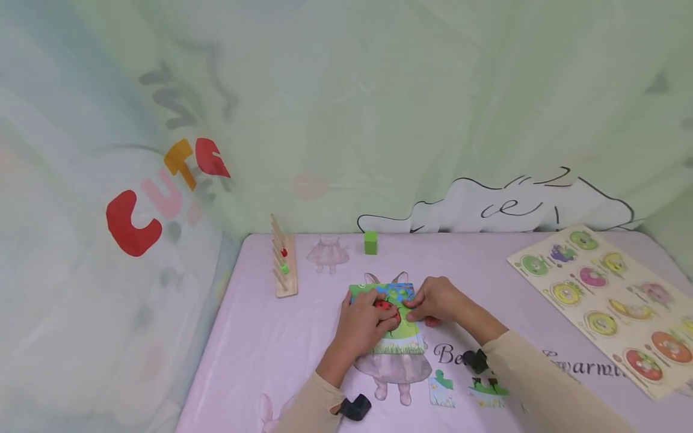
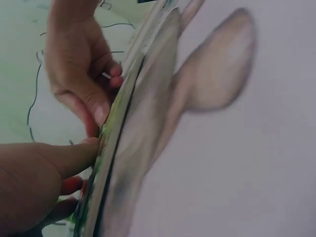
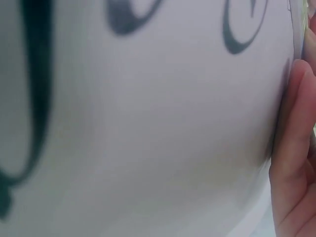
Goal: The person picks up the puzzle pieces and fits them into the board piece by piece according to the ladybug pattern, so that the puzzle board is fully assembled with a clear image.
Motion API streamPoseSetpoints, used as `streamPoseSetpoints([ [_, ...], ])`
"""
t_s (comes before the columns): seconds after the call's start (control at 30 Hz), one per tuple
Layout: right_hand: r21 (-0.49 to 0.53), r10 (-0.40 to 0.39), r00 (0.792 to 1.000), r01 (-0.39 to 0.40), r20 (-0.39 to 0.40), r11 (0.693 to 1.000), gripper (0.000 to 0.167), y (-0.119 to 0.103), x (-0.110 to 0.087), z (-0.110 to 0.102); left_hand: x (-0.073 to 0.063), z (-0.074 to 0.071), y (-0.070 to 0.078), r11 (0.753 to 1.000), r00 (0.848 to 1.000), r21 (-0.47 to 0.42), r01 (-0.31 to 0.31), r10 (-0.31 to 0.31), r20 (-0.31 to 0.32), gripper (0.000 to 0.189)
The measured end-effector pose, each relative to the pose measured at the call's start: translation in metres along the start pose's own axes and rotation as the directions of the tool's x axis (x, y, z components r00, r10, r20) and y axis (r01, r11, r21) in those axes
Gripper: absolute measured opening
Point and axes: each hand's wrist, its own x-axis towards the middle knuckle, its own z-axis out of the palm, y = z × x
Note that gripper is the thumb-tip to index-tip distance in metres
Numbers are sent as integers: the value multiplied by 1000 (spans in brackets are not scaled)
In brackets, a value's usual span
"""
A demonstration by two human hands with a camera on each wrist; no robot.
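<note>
A ladybug jigsaw puzzle (image 1: 397, 347) lies on the table, with green grass, blue patches and a red ladybug showing between the hands. My left hand (image 1: 361, 322) rests over its left part, fingers laid across the ladybug and thumb along the left edge. At the right edge, my right hand (image 1: 438, 300) pinches a puzzle piece (image 1: 412, 314) with thumb and index finger, its other fingers curled. The left wrist view shows the puzzle edge-on (image 2: 111, 143), both hands touching its top side. In the right wrist view, right-hand fingers (image 3: 296, 138) show close to the table.
Loose puzzle pieces (image 1: 443, 390) lie near the right forearm. A wooden peg stand (image 1: 289, 276) with red and green bits stands at the back left, a green block (image 1: 370, 243) at the back. A fruit-picture board (image 1: 595, 300) lies on the right.
</note>
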Motion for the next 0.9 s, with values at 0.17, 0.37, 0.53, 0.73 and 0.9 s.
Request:
streamPoseSetpoints([
  [0.17, 3, -33, 999, 33, 3, 999, 22, 1, 0, 0, -1, -3, -23, 992, 991, -105, -74, 84, 101, 33],
  [0.37, 10, -30, 999, 30, 19, 1000, 21, 1, -1, -1, -5, -15, -52, 967, 978, -215, -135, 164, 127, 35],
  [0.53, 5, -18, 999, 18, 27, 1000, 21, 0, -1, 0, -11, -26, -71, 971, 985, -231, -68, 102, 138, 33],
  [0.73, -17, -112, 993, 113, 45, 993, 26, 4, -6, -1, -15, -31, -82, 952, 980, -303, -49, 104, 168, 32],
  [0.9, -92, -300, 949, 309, 100, 947, 40, 11, -11, -8, -15, -31, -85, 943, 978, -329, -47, 110, 177, 33],
])
